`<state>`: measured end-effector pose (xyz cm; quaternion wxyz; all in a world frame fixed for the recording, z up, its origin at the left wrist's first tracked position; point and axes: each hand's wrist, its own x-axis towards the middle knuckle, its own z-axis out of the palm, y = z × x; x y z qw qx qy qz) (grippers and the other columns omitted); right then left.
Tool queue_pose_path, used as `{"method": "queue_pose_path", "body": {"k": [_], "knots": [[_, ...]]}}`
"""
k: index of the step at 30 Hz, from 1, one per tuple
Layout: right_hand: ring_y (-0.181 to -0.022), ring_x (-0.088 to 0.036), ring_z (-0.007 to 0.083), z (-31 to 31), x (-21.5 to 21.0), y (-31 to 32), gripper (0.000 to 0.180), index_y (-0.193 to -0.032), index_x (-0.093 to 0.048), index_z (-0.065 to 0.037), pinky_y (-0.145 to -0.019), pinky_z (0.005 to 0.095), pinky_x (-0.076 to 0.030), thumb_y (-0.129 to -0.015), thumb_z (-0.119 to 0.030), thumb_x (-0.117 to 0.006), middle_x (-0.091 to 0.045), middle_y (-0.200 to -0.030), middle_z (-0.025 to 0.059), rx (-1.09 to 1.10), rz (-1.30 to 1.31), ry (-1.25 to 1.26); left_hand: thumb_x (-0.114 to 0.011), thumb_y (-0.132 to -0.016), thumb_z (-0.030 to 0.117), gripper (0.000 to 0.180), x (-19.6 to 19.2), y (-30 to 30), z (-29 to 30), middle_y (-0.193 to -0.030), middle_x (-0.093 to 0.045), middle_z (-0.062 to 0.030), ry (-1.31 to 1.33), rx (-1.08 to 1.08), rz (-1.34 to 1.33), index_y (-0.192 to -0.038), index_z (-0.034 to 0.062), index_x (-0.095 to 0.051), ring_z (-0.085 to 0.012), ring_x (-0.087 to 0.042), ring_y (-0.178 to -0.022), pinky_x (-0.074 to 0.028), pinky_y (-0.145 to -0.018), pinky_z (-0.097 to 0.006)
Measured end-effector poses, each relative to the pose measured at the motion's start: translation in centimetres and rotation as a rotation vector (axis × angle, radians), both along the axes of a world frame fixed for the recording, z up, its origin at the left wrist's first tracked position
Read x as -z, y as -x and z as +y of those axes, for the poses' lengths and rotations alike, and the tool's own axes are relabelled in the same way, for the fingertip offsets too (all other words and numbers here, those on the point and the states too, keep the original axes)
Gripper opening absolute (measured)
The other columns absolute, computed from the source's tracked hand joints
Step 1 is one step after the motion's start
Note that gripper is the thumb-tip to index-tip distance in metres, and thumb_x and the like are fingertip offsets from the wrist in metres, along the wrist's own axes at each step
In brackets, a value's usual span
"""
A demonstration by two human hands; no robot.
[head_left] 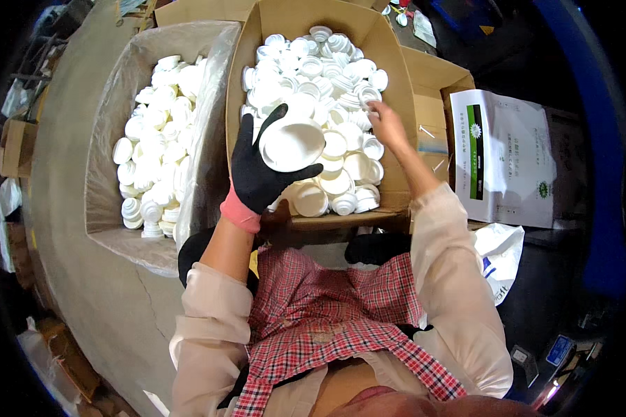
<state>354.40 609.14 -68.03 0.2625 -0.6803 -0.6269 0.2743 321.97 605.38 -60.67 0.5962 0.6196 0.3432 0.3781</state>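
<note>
My left hand (257,163), in a black glove with a pink cuff, is closed on a white round plastic cap (292,144). Its hollow side faces up, with the thumb and fingers at its rim. Below it, a cardboard box (396,90) holds a heap of similar white stepped round caps (313,66). Bare and empty as far as I can see, my right hand (387,125) hovers by the heap's right side, its fingers slightly apart and pointing left. Whether its fingertips touch a cap I cannot tell.
On the left stands a second box (212,125), lined with clear plastic, with more white caps (160,139) inside. To the right are a white printed carton (501,160), a cardboard tray with nails or screws (426,131), and a white plastic bag (501,257).
</note>
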Motion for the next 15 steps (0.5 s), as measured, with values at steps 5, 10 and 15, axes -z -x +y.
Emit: {"method": "queue_pose_path", "body": {"k": [5,10,15], "knots": [[-0.102,-0.058,0.0434,-3.0,13.9,-3.6,0.023,-0.102,-0.056,0.004,-0.085,0.0491,-0.049,-0.08,-0.002,-0.056,-0.058,-0.111,0.0246,-0.066,-0.62,0.212,-0.074,-0.079,0.04,0.078,-1.6,0.2,0.3,-0.134,-0.052,-0.0097,-0.123,-0.094,0.196,-0.137,0.0016,-0.038,-0.0197,-0.047,-0.125,-0.028,-0.112,-0.04],[-0.094,-0.06,0.0383,-4.1,13.6,-5.8,0.019,-0.095,-0.058,-0.001,-0.079,0.0487,-0.051,-0.078,-0.009,-0.062,-0.058,-0.104,0.0203,0.126,-0.742,0.097,-0.068,-0.084,0.043,0.066,-2.4,-0.4,0.2,-0.129,-0.057,-0.0051,-0.688,-0.18,0.737,-0.132,0.0044,-0.045,-0.0174,-0.05,-0.121,-0.024,-0.113,-0.04],[-0.085,-0.061,0.038,-3.7,2.3,-3.0,0.017,-0.089,-0.057,-0.003,-0.071,0.0486,-0.05,-0.076,-0.013,-0.064,-0.061,-0.087,0.0178,0.024,-0.695,-0.364,-0.077,-0.078,0.028,0.064,-2.9,-1.3,-1.0,-0.126,-0.058,-0.0082,0.045,-0.064,-0.177,-0.129,0.0017,-0.047,-0.0175,-0.057,-0.111,-0.042,-0.1,-0.036]]}}
